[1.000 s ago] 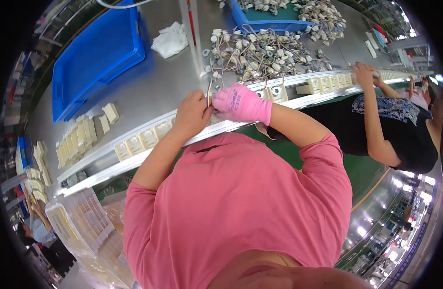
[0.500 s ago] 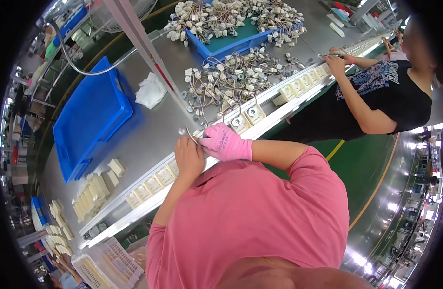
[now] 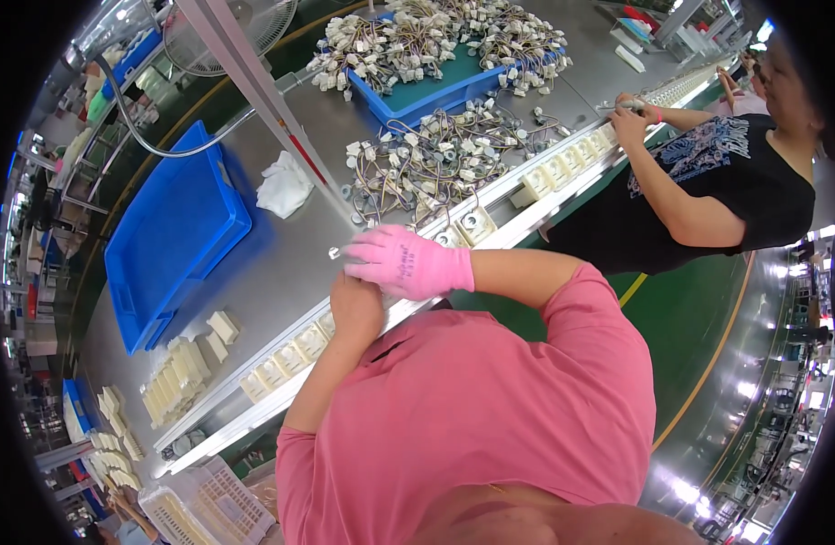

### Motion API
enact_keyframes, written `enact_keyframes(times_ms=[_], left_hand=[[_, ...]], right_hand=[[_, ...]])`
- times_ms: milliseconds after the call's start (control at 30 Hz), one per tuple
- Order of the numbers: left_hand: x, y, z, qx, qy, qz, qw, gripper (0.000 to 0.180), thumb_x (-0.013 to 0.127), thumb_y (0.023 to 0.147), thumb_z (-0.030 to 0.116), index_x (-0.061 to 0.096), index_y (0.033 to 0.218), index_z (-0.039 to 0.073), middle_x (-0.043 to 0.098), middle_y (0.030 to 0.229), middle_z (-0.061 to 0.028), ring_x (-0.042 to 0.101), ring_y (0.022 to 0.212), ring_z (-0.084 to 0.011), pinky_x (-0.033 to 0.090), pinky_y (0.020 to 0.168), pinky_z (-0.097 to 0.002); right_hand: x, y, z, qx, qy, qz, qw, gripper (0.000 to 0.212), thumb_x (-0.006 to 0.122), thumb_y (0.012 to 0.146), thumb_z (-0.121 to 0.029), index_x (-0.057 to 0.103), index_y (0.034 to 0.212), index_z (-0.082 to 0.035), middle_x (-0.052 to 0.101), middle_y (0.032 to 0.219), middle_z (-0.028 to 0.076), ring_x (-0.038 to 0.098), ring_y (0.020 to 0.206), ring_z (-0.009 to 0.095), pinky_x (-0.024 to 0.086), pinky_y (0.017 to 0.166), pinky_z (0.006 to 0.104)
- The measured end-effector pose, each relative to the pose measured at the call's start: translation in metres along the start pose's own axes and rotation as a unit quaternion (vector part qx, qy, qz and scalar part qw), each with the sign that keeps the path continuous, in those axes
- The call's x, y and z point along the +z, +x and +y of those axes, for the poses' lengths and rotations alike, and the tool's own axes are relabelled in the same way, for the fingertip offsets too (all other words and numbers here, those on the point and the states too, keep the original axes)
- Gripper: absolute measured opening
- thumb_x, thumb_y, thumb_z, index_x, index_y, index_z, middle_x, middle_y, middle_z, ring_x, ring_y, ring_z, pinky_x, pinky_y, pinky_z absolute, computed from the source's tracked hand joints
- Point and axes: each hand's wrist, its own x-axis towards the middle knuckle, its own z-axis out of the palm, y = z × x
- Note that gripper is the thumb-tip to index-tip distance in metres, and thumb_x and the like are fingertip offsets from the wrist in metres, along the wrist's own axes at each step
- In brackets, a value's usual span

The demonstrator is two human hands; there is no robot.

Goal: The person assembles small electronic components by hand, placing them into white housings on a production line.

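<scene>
My bare left hand point(image 3: 355, 304) is closed over the metal rail, its fingertips hidden under the other hand. Across it reaches my right hand point(image 3: 404, 263) in a pink glove, fingers bent and pressed together. A small white connector point(image 3: 334, 253) sticks out beside the gloved fingertips; whatever else lies between my hands is covered. Just right of the glove, square cream sockets point(image 3: 474, 225) with round metal centres sit on the rail. More cream sockets point(image 3: 286, 357) stand in a row to the left of my hands. Beyond them lies a loose heap of wired connectors point(image 3: 426, 168).
A blue tray point(image 3: 367, 91) heaped with wired connectors stands at the back. To the left are a tilted blue tray point(image 3: 177, 236), a white cloth point(image 3: 285, 184), cream blocks point(image 3: 175, 372) and a slanted metal post point(image 3: 254, 91). A co-worker point(image 3: 699, 195) works at right.
My gloved right hand has shifted left and up over my left hand, covering its fingertips and the wire that showed between them. The left hand has sunk slightly.
</scene>
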Motion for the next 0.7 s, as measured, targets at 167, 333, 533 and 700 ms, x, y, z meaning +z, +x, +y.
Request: enact_keyframes(times_ms=[167,333,533,700], left_hand=[[-0.003,0.001,0.003,-0.002,0.010,0.016,1.000,0.008,0.055,0.072,0.008,0.056,0.073,0.000,0.052,0.078,-0.0137,0.049,0.076,-0.0310,0.039,0.067,-0.0405],[0.004,-0.004,-0.001,-0.005,-0.098,0.107,0.989,0.008,0.059,0.072,0.008,0.057,0.075,0.001,0.051,0.077,-0.0114,0.048,0.076,-0.0295,0.039,0.068,-0.0389],[0.002,-0.003,0.001,-0.057,-0.100,0.080,0.990,0.011,0.061,0.071,0.010,0.057,0.078,0.003,0.050,0.079,-0.0100,0.048,0.079,-0.0286,0.039,0.069,-0.0382],[0.001,-0.001,-0.001,-0.059,-0.102,0.058,0.991,0.011,0.061,0.070,0.011,0.057,0.078,0.005,0.049,0.079,-0.0096,0.048,0.080,-0.0283,0.039,0.068,-0.0379]], right_hand=[[0.001,0.016,0.016,0.043,0.060,-0.404,0.912,0.021,0.050,0.077,-0.017,0.045,0.095,-0.008,0.057,0.075,0.012,0.059,0.072,0.030,0.042,0.070,0.0423],[-0.011,0.020,0.007,0.115,0.067,-0.445,0.886,0.024,0.055,0.073,-0.015,0.047,0.094,-0.004,0.060,0.071,0.012,0.061,0.072,0.031,0.046,0.062,0.0414],[-0.009,0.019,0.005,0.087,0.016,-0.467,0.880,0.025,0.058,0.071,-0.014,0.052,0.093,-0.004,0.062,0.076,0.012,0.062,0.073,0.031,0.047,0.058,0.0391],[-0.002,0.014,-0.001,0.084,-0.062,-0.412,0.905,0.023,0.059,0.070,-0.016,0.055,0.089,-0.003,0.062,0.079,0.012,0.062,0.076,0.030,0.048,0.058,0.0380]])
